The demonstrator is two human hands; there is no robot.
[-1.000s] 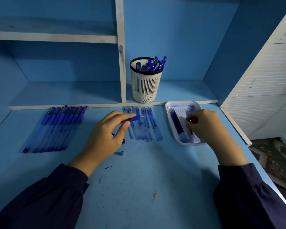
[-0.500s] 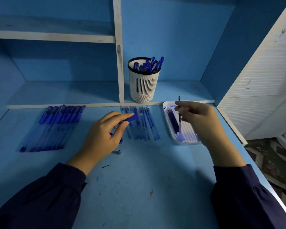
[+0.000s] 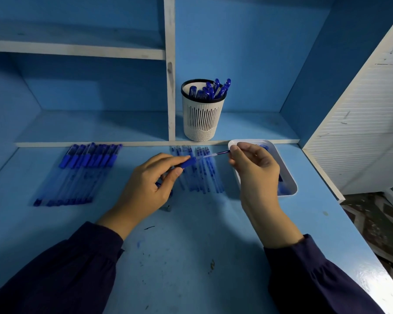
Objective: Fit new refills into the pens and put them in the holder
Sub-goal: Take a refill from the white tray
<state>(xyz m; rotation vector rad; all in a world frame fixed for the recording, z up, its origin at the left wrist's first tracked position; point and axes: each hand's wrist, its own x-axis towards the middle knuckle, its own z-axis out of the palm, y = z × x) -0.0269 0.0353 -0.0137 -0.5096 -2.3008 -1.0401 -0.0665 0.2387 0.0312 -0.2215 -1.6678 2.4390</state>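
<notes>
My left hand [image 3: 145,189] grips a blue pen barrel [image 3: 187,163] over the desk, its open end pointing right. My right hand [image 3: 254,168] pinches a thin refill [image 3: 213,154] and holds it level, with its left end at the barrel's mouth. A white slotted holder [image 3: 201,118] with several blue pens stands on the low shelf behind. A row of capped blue pens [image 3: 80,173] lies at the left. Several loose refills [image 3: 202,175] lie in the middle, partly hidden by my hands.
A white tray [image 3: 290,189] with more blue parts sits at the right, partly under my right hand. A small metal tip [image 3: 168,208] lies on the desk below my left hand. A white slatted panel [image 3: 361,123] borders the desk's right side.
My right hand lifted a refill out of the tray, turned it from upright to level and brought it left to the barrel. My left hand stayed in place with the barrel.
</notes>
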